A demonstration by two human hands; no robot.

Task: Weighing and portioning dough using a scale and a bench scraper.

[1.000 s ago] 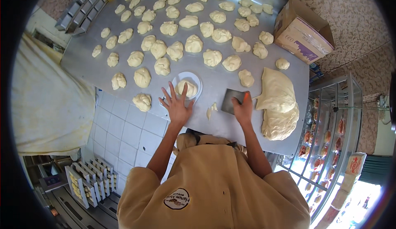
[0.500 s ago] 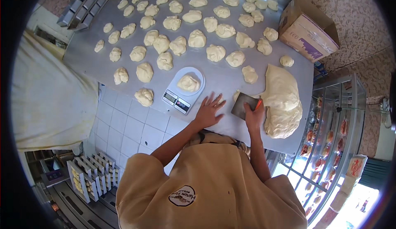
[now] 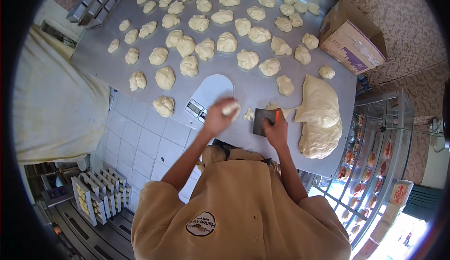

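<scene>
My left hand (image 3: 219,119), slightly blurred, is closed around a piece of dough (image 3: 230,108) at the right edge of the kitchen scale (image 3: 213,86). The scale's round white platform carries nothing, and my hand hides part of its front. In my right hand (image 3: 276,132) is a dough scraper (image 3: 263,128) with a dark metal blade and an orange handle, its blade close to the tabletop. A small scrap of dough (image 3: 249,114) lies just left of the blade. Behind the scraper, a thin tongue of dough reaches from the large dough mass (image 3: 319,114) on the right.
Many dough lumps (image 3: 227,42) are spread over the metal table (image 3: 110,67). A cardboard box (image 3: 351,42) stands at its far right, metal baking tins (image 3: 96,2) at the far left. A rack of packaged goods (image 3: 375,161) is beside the table on the right.
The dough piece has left the scale and is now in my left hand, which moved left from the tabletop. My right hand shifted a little left with the scraper.
</scene>
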